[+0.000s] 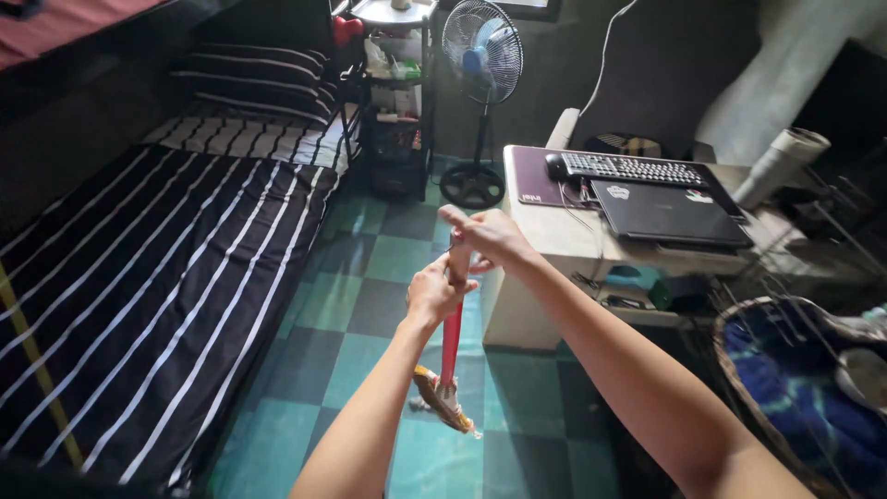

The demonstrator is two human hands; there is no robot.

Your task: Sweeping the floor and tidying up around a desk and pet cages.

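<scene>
Centre of the frame: a broom (pixel 450 356) with a red handle is held upright, its straw head low over the green chequered floor (pixel 370 305). The right hand (pixel 487 236) is wrapped around the top of the handle; the left hand (pixel 434 291) grips just below it, both closed tight. The striped bed (pixel 139 277) fills the left side, a low desk (pixel 573 245) stands right of centre. Judged step: sweeping the floor; a stroke calls for bristles pressed down.

I see both hands stacked on a red-handled straw broom (pixel 450 356): right hand (pixel 490 238) on top, left hand (pixel 434 291) below, bristles over the green checkered floor (pixel 370 277) beside the striped bed (pixel 148 277).
</scene>
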